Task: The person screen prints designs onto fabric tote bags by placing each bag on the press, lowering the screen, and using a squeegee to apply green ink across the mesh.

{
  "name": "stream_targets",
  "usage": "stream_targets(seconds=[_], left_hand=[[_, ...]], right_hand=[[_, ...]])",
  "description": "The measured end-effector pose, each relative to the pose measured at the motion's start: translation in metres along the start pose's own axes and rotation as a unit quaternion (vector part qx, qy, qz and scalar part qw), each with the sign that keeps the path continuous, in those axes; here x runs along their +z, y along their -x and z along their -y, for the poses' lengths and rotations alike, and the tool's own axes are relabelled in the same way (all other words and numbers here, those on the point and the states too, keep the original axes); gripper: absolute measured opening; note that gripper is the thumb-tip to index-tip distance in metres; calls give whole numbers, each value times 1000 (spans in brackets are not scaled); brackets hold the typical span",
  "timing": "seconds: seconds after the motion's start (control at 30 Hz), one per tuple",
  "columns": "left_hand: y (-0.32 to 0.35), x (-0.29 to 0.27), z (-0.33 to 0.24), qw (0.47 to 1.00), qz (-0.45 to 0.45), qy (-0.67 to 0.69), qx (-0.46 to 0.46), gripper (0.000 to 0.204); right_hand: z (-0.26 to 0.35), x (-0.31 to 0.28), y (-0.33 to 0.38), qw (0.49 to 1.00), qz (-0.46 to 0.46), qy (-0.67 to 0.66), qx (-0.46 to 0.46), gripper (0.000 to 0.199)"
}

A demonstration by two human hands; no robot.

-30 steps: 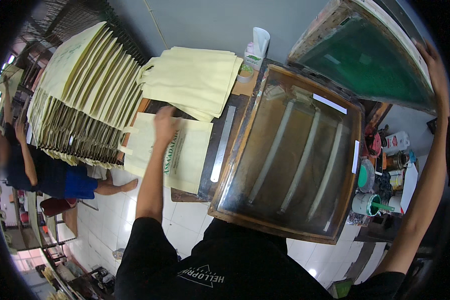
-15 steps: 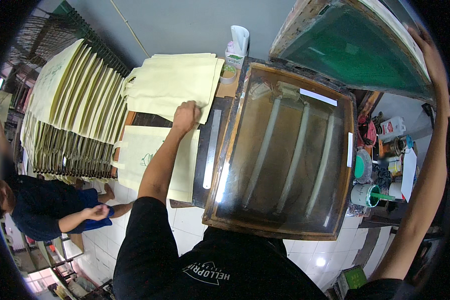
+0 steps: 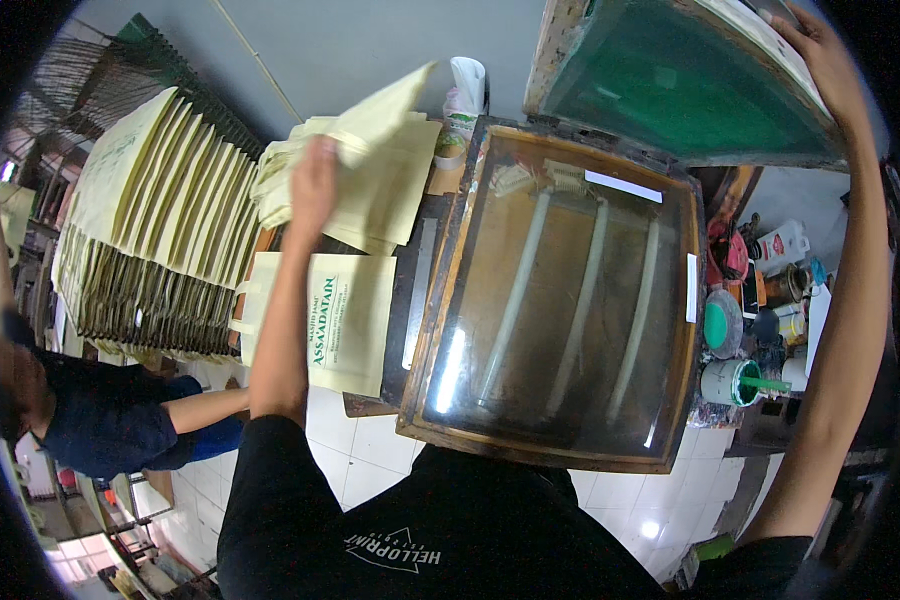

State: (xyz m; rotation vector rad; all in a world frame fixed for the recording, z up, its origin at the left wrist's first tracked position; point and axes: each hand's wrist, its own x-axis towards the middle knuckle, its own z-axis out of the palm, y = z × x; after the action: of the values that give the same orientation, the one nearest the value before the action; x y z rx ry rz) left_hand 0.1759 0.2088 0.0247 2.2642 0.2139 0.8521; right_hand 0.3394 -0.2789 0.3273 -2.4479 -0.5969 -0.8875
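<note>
In the upper left-centre of the frame, the left hand (image 3: 315, 182), slightly blurred, grips a limp, cream fabric bag (image 3: 388, 105) that tilts up above a flat stack of matching cream fabric (image 3: 402, 190). At upper right, the right hand (image 3: 818, 58) curls its fingers over the edge of a raised, rigid-framed screen with taut green mesh (image 3: 670, 85). Left of centre, a smooth cream bag with green print (image 3: 362, 335) lies flat, near a narrow metal strip (image 3: 420, 290). A glossy, glass-topped box with a worn wooden rim (image 3: 530, 453) fills the centre.
</note>
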Motion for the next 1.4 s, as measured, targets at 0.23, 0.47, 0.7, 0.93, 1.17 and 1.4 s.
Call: stream_targets(seconds=[0.23, 0.47, 0.7, 0.93, 1.17, 1.4], left_hand=[[236, 171, -128, 909, 317, 58, 264, 22], [263, 202, -219, 909, 338, 122, 210, 23], [265, 244, -267, 915, 331, 135, 188, 23], [172, 303, -287, 927, 341, 131, 86, 68], [108, 380, -267, 866, 451, -194, 97, 94], [101, 394, -283, 852, 473, -208, 91, 95]], right_hand=[[-103, -6, -49, 989, 105, 58, -82, 64], [-13, -22, 0, 998, 65, -13, -17, 37], [-41, -1, -22, 991, 27, -18, -128, 44], [-50, 3, -20, 987, 27, -8, -158, 41], [-48, 8, -24, 982, 43, -19, -182, 35], [-55, 15, -31, 980, 15, -7, -199, 33]])
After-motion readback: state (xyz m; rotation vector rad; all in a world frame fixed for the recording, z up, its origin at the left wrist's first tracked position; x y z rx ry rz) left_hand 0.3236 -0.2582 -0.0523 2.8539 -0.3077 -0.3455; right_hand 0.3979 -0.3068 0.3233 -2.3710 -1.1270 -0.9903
